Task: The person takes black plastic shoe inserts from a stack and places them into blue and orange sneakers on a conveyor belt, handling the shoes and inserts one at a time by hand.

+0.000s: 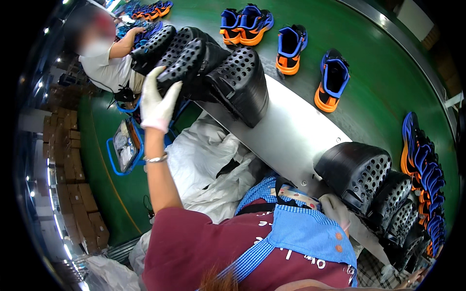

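Held the left hand (158, 104), gloved in white, just beside the nearest black shoe (187, 63), with thumb and fingers spread apart and pinching nothing. Could not tell light contact from a slight gap. Had the right hand (332, 208), also gloved, low beside the blue apron (310, 230) and near the right-hand row of black shoes (357, 177); could not tell spread fingers from pressed ones there.

Saw the nearest black shoe crowded among others at the upper-left end of the metal ledge (296, 114), left of the large black shoe (245, 87), with its holed face showing. Judged it light for its bulk, moulded and fairly stiff, hardly fragile. Expected smooth, slightly slippery sides under a glove. Favoured a hold across both side walls, thumb opposite fingers, using the hole edges for extra purchase, without dragging neighbours along.
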